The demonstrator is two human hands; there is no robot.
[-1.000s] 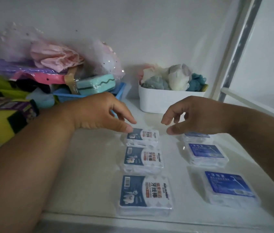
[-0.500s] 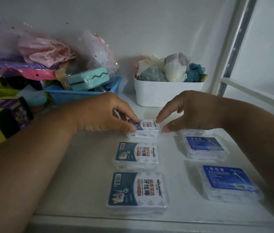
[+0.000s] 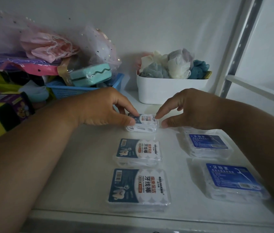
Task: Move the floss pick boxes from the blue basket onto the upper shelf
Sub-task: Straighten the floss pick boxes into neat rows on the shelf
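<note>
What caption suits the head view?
Both hands square the rearmost floss pick box on the shelf.

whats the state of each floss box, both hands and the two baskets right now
Far left-column box: flat on shelf, pinched by left hand.
Right hand: fingertip touching that box.
Middle left box: flat, untouched.
Near left box: flat, untouched.
Two blue-label boxes: flat, untouched.
Blue basket: heaped full.
White basket: full, upright.

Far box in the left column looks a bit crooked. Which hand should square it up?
Left, probably. The left hand already has thumb and fingers on the far box, pinching its near-left corner. The right hand only touches the box's right edge with a fingertip and sits over the blue-label column.
</note>
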